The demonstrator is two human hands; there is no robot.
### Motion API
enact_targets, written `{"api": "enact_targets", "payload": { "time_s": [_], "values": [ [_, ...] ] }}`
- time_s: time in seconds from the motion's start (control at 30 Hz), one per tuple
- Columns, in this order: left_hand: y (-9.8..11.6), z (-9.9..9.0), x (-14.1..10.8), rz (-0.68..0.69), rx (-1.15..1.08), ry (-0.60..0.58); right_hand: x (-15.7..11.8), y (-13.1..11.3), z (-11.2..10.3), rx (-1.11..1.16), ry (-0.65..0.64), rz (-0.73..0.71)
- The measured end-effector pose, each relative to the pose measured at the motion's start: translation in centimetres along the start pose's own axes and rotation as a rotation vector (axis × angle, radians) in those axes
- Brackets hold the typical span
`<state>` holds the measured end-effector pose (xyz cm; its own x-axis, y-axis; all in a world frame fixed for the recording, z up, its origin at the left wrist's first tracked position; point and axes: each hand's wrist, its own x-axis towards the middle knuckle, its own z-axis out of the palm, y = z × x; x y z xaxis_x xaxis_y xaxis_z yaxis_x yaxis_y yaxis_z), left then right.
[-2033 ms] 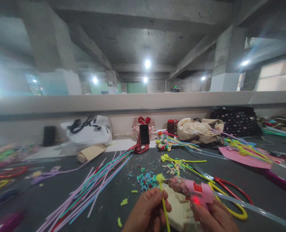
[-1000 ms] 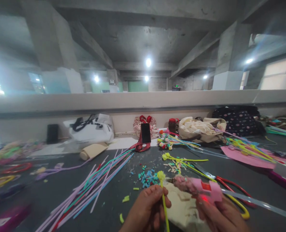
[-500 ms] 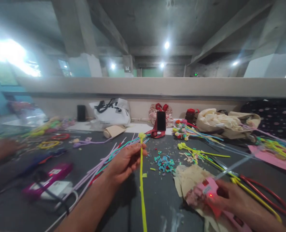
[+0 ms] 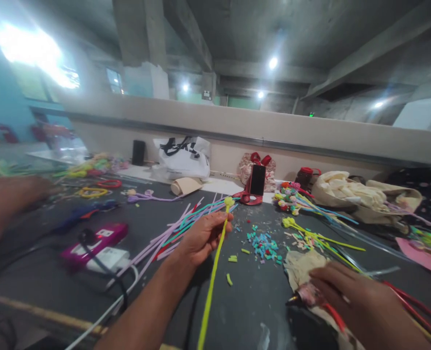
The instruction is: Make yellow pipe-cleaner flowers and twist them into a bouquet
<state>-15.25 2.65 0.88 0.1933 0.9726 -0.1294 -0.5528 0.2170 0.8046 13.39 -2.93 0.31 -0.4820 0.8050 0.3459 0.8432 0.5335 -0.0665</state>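
Note:
My left hand (image 4: 208, 236) is closed, pinching a long thin yellow stem (image 4: 213, 277) just below its small knobbly yellow head (image 4: 229, 201). The stem hangs down toward the table's near edge. On the right, my right hand (image 4: 350, 291) is closed over a pink hot glue gun (image 4: 309, 295), hiding most of its body. The gun's dark nozzle points left, and a clear glue stick (image 4: 383, 271) sticks out behind the hand. Beneath the gun lies a crumpled beige cloth (image 4: 302, 265). Small blue and teal cut pieces (image 4: 264, 247) lie between my hands.
Another person's hand (image 4: 14, 194) is at the far left. A magenta power strip (image 4: 115, 236) with a white plug and cables lies left of my arm. Purple stems (image 4: 164, 238), yellow stems (image 4: 324, 236), red scissors (image 4: 249, 198), a propped phone (image 4: 257, 180) and bags line the dark table.
The view has shifted left and tilted. My right hand now covers more of the glue gun, whose nozzle has come into sight. My left hand still pinches the yellow stem, now more slanted.

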Motion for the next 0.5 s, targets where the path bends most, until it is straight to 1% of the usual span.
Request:
{"api": "enact_targets", "payload": {
  "time_s": [0.07, 0.1, 0.13, 0.23, 0.3, 0.37, 0.5],
  "values": [
    [0.0, 0.0, 0.0, -0.005, -0.01, -0.02, 3.4, -2.3, 0.5, -0.032, -0.124, -0.072],
    [0.0, 0.0, 0.0, -0.007, -0.012, -0.031, 5.1, -3.4, 0.9, -0.046, -0.208, -0.121],
    [0.0, 0.0, 0.0, -0.008, -0.015, -0.04, 6.6, -4.3, 1.5, -0.07, -0.272, -0.138],
    [0.0, -0.1, -0.1, 0.001, -0.036, -0.053, 9.9, -6.0, 3.4, -0.084, -0.327, -0.176],
    [0.1, -0.1, -0.2, 0.013, -0.054, -0.054, 10.8, -6.7, 4.4, -0.087, -0.349, -0.201],
    [0.1, -0.1, -0.3, 0.019, -0.063, -0.067, 11.3, -7.2, 5.2, -0.097, -0.364, -0.213],
    [-0.2, -0.1, -0.3, 0.027, -0.059, -0.116, 11.7, -7.9, 6.1, -0.107, -0.371, -0.211]
  ]
}}
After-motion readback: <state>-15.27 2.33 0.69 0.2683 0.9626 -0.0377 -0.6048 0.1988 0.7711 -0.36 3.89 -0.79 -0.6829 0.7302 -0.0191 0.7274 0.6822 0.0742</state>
